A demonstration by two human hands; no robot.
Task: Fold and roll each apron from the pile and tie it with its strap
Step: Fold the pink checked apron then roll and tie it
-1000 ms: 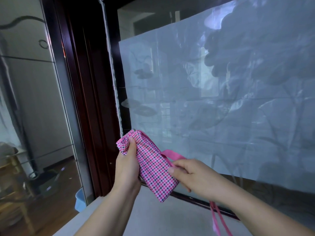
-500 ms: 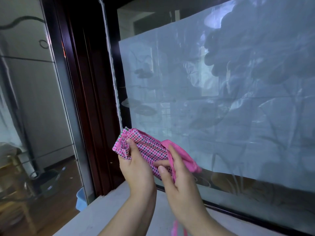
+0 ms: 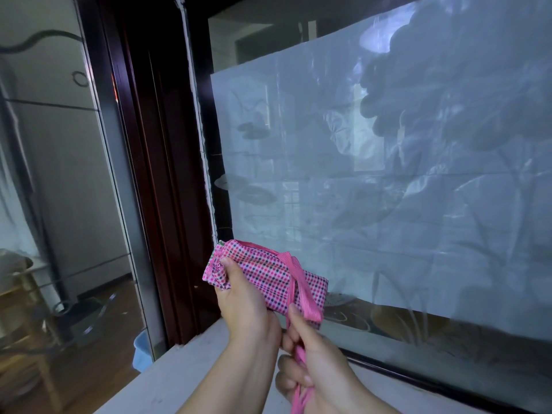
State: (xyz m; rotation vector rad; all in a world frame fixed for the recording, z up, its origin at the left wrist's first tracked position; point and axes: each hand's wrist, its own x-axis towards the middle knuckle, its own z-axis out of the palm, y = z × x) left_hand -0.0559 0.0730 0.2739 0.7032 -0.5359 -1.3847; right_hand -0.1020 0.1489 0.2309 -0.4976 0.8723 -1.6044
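The apron [image 3: 263, 276], pink check cloth, is rolled into a short bundle and held in the air above the near ledge [image 3: 194, 375], in front of the lower left corner of the window [image 3: 257, 34]. It lies slanted, its left end higher and its right end lower. The left hand [image 3: 245, 306] grips the left end: the thumb presses on the upper face near the bunched edge, and the other fingers curl behind the roll, out of sight. The strap [image 3: 301, 288], a plain pink band, crosses the front of the roll from its top edge down to its lower edge, right of the middle, lying flat against the cloth. Below the roll it runs into the right hand [image 3: 310, 363], which is closed in a fist round it, just beneath the bundle and close against the heel of the left hand. The loose tail comes out under the fist and leaves the picture at the near edge. A pale sheet [image 3: 328, 144] covers most of the pane, with dark leafy shapes on it. Left of the window stands a dark wooden frame [image 3: 155, 174], and farther left a glass door [image 3: 59, 174] with a curling line pattern. A blue bin [image 3: 142, 351] sits on the floor beside the ledge's left end, below the frame
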